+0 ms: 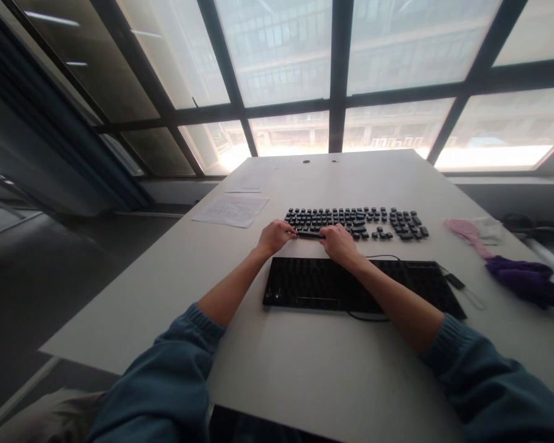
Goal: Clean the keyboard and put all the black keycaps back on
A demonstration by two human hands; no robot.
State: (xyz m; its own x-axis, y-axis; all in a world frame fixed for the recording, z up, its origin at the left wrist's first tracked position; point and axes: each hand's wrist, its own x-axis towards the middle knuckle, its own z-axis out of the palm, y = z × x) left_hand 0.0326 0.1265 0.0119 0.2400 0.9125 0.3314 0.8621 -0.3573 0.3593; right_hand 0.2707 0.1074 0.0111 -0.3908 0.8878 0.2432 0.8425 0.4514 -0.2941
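Loose black keycaps (332,216) lie in keyboard order on the white table. At their near-left edge is a long space bar keycap (309,234). My left hand (275,237) is closed, with thumb and finger at the left end of that keycap. My right hand (340,246) has its fingers bent around the right end. Closer to me lies a black keyboard base (314,280), with my right forearm crossing over it. No raised caps can be made out on it.
White papers (233,210) lie at the left of the table (253,369). To the right are a pink brush-like item (466,234), a purple cloth (524,280) and a small dark item with a loop (455,282). A cable (383,256) runs behind the base. A dark flat object (258,427) is at the front edge.
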